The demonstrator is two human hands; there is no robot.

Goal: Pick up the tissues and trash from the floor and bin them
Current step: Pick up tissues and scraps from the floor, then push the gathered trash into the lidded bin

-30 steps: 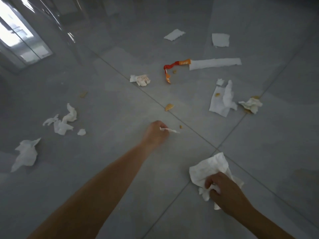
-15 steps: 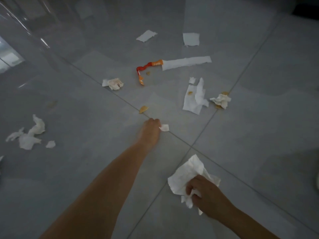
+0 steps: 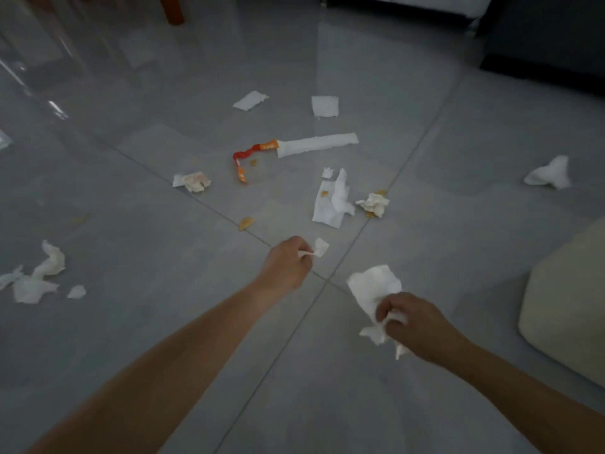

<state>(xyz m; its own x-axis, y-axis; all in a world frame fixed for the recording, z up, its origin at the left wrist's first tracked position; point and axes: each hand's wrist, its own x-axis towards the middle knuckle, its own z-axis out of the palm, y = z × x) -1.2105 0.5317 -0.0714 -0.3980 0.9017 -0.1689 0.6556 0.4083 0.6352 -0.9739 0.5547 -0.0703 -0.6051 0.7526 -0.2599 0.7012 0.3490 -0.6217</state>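
Note:
My left hand pinches a small white tissue scrap just above the grey tiled floor. My right hand grips a crumpled white tissue bundle. Ahead on the floor lie a flat torn tissue, a crumpled wad, a stained wad, an orange-red wrapper beside a long tissue strip, and two flat pieces. A chip crumb lies near my left hand. No bin is in view.
More tissue scraps lie at the left and one wad at the right. A cream cushion-like object sits at the right edge. A wooden furniture leg and dark furniture stand at the back.
My left hand has lifted the small scrap off the floor. The view has swung right and up, bringing the cream object and the right wad into sight. My right hand keeps its bundle.

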